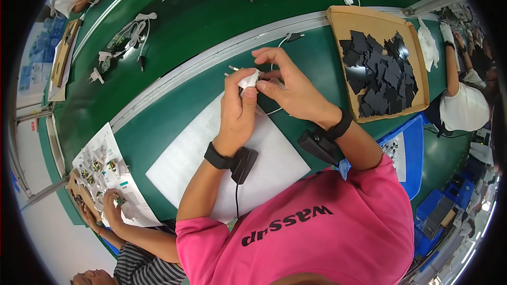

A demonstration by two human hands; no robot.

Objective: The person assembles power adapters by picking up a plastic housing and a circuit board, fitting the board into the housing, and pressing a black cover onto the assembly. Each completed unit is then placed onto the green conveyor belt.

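The left hand (237,111) grips a small white hard-plastic plug housing (248,80) between thumb and fingers, its metal prongs (234,68) pointing up and left, above the smooth green bench (311,53). The right hand (296,92) is half-curled at the housing's other end, index finger raised; I cannot tell whether it pinches anything. A thin pale cable ends in a dark connector (294,37) beyond the hands. Below lies a soft-looking, matte white rectangular sheet (185,163). At right, a shallow brown cardboard tray (421,76) carries thin, flat black pieces (377,74), some glossy. Bold black lettering crosses the wearer's pink fabric shirt (338,243).
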